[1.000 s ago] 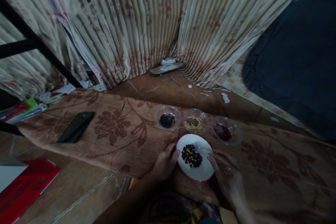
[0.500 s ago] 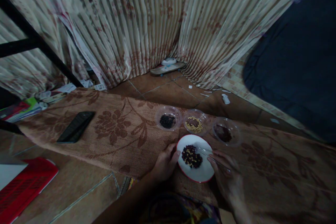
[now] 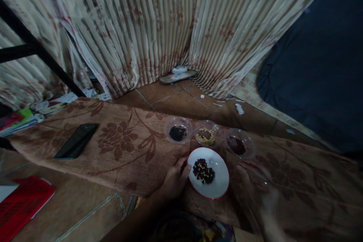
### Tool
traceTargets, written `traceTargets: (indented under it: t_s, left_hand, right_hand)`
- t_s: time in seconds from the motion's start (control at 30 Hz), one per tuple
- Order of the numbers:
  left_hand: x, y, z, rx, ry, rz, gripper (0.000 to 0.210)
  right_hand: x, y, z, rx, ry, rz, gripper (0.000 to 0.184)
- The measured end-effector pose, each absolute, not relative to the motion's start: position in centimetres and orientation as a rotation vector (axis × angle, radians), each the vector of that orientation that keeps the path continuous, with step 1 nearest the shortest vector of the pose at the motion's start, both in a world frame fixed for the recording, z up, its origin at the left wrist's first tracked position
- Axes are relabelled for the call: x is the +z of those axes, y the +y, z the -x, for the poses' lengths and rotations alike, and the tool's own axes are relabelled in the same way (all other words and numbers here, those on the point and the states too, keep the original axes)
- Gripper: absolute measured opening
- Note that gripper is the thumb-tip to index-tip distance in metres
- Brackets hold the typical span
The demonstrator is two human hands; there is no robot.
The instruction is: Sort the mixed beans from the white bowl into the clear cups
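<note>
Right hand (image 3: pixel 256 185) blurred, curled round a slim metal utensil (image 3: pixel 265 183), off the white plate (image 3: pixel 219 179) at 3 o'clock. Left hand (image 3: pixel 175 178) pinches its rim at 9, thumb uppermost. Beans (image 3: pixel 203 172) inside; clear cups (image 3: pixel 206 123) beyond, 11 to 1 o'clock.

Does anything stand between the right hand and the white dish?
Nothing visible does: the right hand, blurred, is off the right side of the white dish, with only cloth showing between. The three clear cups stand beyond the dish, outside that gap.
</note>
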State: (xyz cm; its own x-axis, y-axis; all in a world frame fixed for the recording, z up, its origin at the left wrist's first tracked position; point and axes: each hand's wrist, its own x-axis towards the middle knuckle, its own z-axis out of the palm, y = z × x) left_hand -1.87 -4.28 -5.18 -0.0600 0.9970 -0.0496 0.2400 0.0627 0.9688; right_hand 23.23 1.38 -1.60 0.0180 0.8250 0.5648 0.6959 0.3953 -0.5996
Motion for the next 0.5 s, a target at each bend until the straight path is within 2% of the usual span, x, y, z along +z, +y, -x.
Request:
traceTargets:
  t_s: [0.23, 0.5]
  left_hand:
    - [-4.7, -4.2, 2.0, 1.080, 1.424, -1.290, 0.038]
    - [-4.9, -4.1, 2.0, 1.090, 1.436, -1.283, 0.036]
  right_hand:
    - [-0.2, 4.9, -26.9, -0.128, -1.529, 1.434, 0.031]
    - [-0.3, 3.0, -25.3, 0.014, -1.536, 1.421, 0.030]
